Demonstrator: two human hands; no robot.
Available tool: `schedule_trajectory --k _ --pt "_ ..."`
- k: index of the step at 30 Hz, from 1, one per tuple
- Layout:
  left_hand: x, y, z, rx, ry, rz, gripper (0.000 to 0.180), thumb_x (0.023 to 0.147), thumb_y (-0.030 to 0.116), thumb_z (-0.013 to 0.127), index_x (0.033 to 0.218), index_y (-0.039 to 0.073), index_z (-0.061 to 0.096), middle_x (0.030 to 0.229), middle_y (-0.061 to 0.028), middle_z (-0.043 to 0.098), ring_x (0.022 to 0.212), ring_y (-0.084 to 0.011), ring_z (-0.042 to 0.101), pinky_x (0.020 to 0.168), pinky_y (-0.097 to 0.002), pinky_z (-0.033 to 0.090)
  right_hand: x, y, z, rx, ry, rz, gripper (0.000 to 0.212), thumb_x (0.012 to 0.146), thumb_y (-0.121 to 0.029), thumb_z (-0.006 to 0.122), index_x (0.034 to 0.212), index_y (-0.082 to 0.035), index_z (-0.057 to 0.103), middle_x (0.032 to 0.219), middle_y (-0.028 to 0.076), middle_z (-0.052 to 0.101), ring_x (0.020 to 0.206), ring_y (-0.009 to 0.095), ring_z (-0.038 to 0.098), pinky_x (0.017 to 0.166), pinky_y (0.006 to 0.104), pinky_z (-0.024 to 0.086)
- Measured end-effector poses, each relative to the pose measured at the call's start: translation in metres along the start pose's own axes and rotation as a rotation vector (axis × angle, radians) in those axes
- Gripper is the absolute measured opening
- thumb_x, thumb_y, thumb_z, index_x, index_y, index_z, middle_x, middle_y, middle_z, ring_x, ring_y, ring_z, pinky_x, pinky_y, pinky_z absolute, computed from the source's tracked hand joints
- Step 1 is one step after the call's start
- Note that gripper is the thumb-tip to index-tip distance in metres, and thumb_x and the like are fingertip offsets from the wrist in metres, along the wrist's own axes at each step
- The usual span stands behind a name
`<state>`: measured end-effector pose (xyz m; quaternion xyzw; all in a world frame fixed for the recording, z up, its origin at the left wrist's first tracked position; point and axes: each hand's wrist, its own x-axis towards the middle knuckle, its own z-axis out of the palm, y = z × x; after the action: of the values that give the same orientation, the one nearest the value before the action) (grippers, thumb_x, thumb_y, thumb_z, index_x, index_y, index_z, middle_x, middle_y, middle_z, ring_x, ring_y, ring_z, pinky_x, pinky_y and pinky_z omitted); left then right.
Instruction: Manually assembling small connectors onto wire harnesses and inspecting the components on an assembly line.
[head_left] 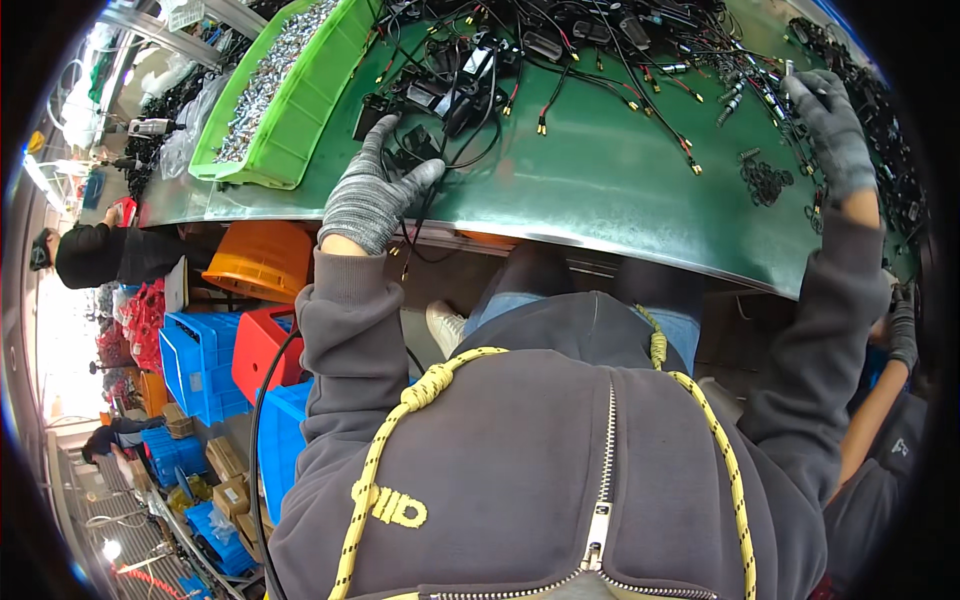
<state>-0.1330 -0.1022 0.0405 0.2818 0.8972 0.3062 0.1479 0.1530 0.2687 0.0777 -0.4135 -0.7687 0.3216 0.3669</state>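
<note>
My left hand (372, 198), in a grey knit glove, rests at the near edge of the green table (590, 185). Its index finger and thumb are spread around a small black plastic part (415, 147) with black cable. Beyond it lies a heap of black housings (462, 88) with looped cables. At the far right, my gloved right hand (835, 135) has its fingers curled. A small silvery metal piece (789, 68) shows at the fingertips. Black wires with gold-coloured connectors (690, 150) lie between the hands, and coiled springs (766, 180) lie left of the right hand.
A long green bin (300, 120) full of small metal parts stands at the table's left. Orange (262, 258), red (268, 345) and blue (200, 365) plastic containers stand below left. A co-worker's gloved hand (903, 330) is close on my right. Another person (105, 255) is at far left.
</note>
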Motion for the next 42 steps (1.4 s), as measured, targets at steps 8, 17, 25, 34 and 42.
schedule_trajectory --k 8,17,25,34,42 --pt "-0.007 -0.041 0.020 -0.471 0.072 0.257 0.043 0.074 0.010 0.078 0.111 0.008 0.055 0.080 0.0024 0.058 0.067 -0.0039 0.050 0.060 -0.0194 0.044 -0.111 -0.040 -0.002 0.232 -0.126 -0.604 0.030 0.090 -0.014 0.056 0.119 -0.008 0.059 0.109 0.008 0.061 0.066 0.007 0.052 0.059 0.0184 0.044" --pt "-0.031 0.006 0.027 -0.967 -0.067 0.148 0.028 0.082 0.015 0.069 0.108 0.007 0.062 0.087 -0.0010 0.063 0.061 -0.0049 0.055 0.052 -0.0174 0.042 -0.156 -0.083 0.061 0.635 -0.201 -0.366 0.025 0.090 -0.011 0.055 0.114 -0.009 0.060 0.114 0.012 0.058 0.070 0.009 0.056 0.055 0.0216 0.047" --pt "-0.036 0.068 0.062 -1.041 -0.415 0.172 0.028 0.082 0.013 0.070 0.105 0.001 0.061 0.091 -0.0067 0.065 0.082 -0.0115 0.063 0.070 -0.0238 0.053 -0.175 -0.094 0.109 0.792 -0.060 -0.473 0.023 0.077 -0.003 0.070 0.098 -0.006 0.065 0.103 0.005 0.049 0.083 0.014 0.057 0.074 0.0248 0.049" --pt "-0.035 0.081 0.084 -1.051 -0.568 0.094 0.025 0.086 0.025 0.065 0.099 0.003 0.061 0.067 0.0003 0.059 0.047 -0.0043 0.048 0.042 -0.0183 0.042 -0.174 -0.082 0.091 0.037 -0.188 -0.559 0.027 0.071 -0.011 0.074 0.097 -0.006 0.069 0.102 0.011 0.052 0.091 0.023 0.053 0.080 0.0338 0.047" --pt "-0.042 0.078 0.103 -1.137 -0.441 0.005 0.019 0.088 0.020 0.063 0.091 0.006 0.052 0.067 -0.0046 0.060 0.045 -0.0088 0.054 0.035 -0.0188 0.039 -0.180 -0.076 0.089 -0.085 -0.247 -0.369 0.056 0.068 -0.030 0.077 0.115 -0.006 0.058 0.102 0.015 0.057 0.097 0.031 0.054 0.084 0.0414 0.046"
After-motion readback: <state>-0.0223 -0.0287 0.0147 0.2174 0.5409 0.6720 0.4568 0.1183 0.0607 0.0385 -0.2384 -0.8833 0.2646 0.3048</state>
